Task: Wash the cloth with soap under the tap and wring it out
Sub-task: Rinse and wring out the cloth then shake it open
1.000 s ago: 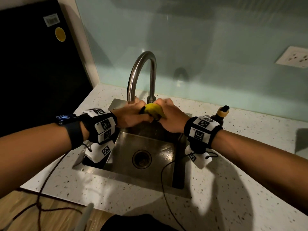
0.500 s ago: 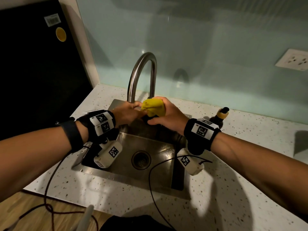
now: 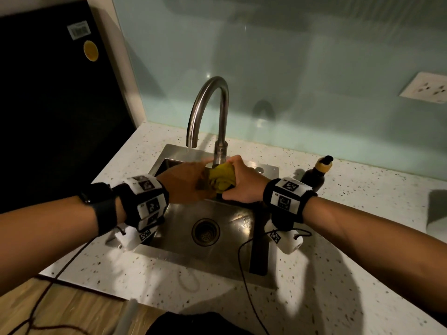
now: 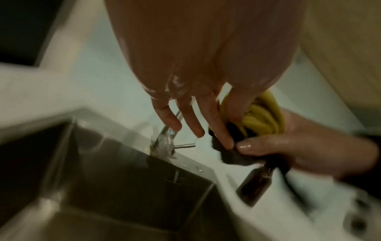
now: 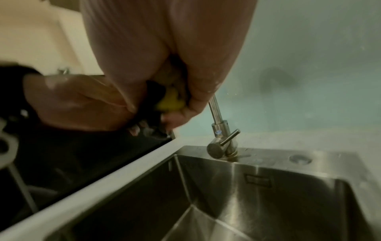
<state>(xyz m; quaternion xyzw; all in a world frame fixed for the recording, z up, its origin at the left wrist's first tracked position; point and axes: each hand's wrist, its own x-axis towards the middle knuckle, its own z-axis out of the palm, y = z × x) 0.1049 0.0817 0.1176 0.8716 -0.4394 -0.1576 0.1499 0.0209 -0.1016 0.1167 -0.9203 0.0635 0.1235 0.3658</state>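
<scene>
**Here: both hands on a bunched cloth above the sink**

Leftmost, a tall black appliance [image 3: 48, 105] with a round yellow sticker stands against the wall at the far left end of the pale speckled stone countertop [image 3: 314, 274]. The left hand [image 3: 183, 184] reaches in from the left over the square stainless-steel sink basin [image 3: 179, 228]; in the left wrist view its fingers [image 4: 218, 124] are extended and slightly spread, the longest ones lying against the cloth, with wet highlights on the skin. Far of the hands rises the curved brushed-steel gooseneck tap [image 3: 208, 110], its spout ending over the far left of the basin and its side lever [image 5: 226, 138] projecting from the base. The yellow and dark wadded cloth [image 3: 221, 177] is held between the two hands, above the far part of the basin and just in front of the tap's column. The right hand [image 3: 244, 184] grips it from the right, fingers and thumb [image 4: 257, 146] curled round the bundle. The round drain strainer [image 3: 205, 232] lies in the basin floor, near of the hands. To the right, a dark brown bottle with a yellow collar and black cap [image 3: 316, 175] stands upright on the countertop beside the sink. Farthest right, a white wall socket [image 3: 425, 90] is set in the pale green glass backsplash [image 3: 314, 81].
</scene>
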